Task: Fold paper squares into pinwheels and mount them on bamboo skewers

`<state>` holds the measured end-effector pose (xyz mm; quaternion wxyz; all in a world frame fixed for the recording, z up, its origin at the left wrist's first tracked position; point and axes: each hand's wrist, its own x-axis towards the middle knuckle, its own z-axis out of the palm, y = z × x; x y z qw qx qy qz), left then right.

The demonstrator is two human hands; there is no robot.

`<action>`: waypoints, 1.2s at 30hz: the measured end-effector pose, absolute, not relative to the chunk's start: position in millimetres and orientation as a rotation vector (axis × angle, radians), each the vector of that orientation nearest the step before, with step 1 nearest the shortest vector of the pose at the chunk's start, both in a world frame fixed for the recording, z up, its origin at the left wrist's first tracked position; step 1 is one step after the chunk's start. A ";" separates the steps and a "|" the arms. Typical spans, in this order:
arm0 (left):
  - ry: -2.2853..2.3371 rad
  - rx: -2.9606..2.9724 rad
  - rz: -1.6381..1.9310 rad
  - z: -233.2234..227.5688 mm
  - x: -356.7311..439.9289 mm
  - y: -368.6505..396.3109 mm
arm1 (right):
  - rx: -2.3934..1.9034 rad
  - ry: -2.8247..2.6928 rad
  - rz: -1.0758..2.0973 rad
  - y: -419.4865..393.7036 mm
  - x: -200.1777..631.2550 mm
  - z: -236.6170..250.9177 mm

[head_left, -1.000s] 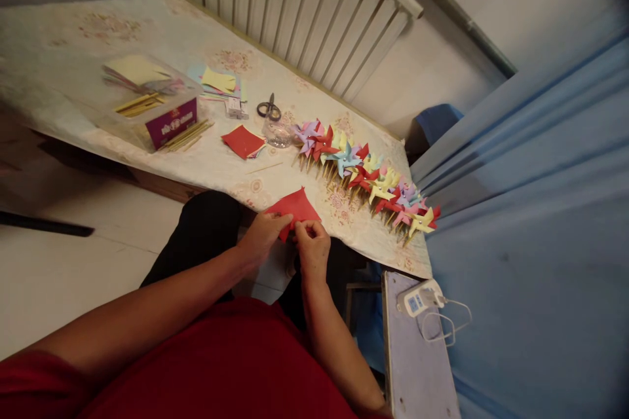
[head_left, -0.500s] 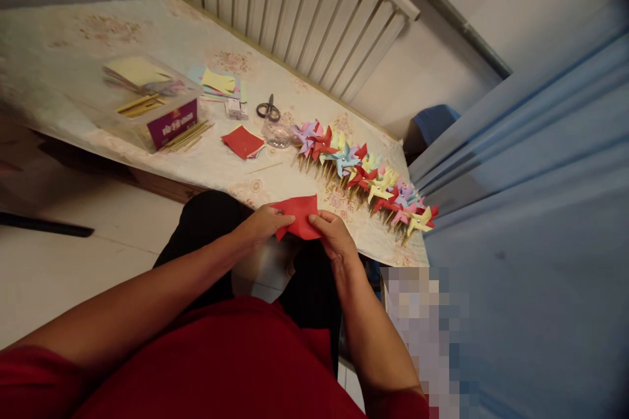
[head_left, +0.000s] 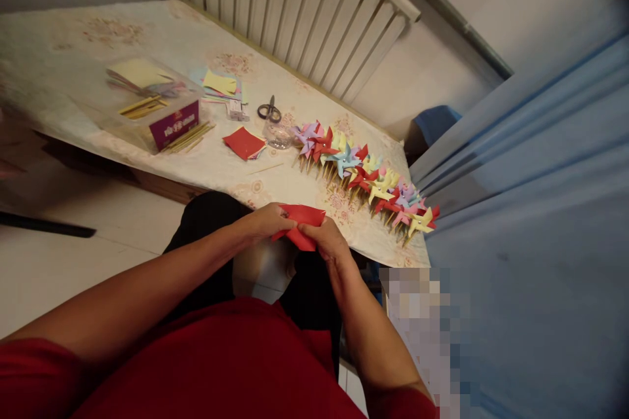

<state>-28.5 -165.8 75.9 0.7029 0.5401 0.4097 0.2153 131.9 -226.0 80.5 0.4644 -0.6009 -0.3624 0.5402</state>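
Note:
A sheet of red paper is held over my lap, just in front of the table edge. My left hand pinches its left side, thumb on top. On the right side, my right hand grips it with the thumb lying across the front. The sheet is bent between the two hands, and the fingers behind it are hidden. Beyond, a stack of red paper squares lies on the table, with a thin stick nearby. A row of finished paper pinwheels on sticks runs along the right.
The floral tablecloth covers the table. On it are a clear plastic box of paper and sticks, loose sticks, a pile of coloured paper, scissors and a small clear dish. A blue curtain hangs at right.
The red paper has turned and bent further between my hands. My right hand has shifted slightly left and down, bringing the two thumbs closer together.

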 end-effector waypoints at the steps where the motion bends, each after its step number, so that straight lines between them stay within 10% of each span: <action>1: 0.937 1.222 0.448 77.1 -28.6 -165.3 | -1.476 -0.894 1.326 -226.1 131.8 79.0; 36: 0.627 0.483 0.935 54.8 0.5 -188.5 | -1.223 -0.440 0.937 -212.5 88.4 48.0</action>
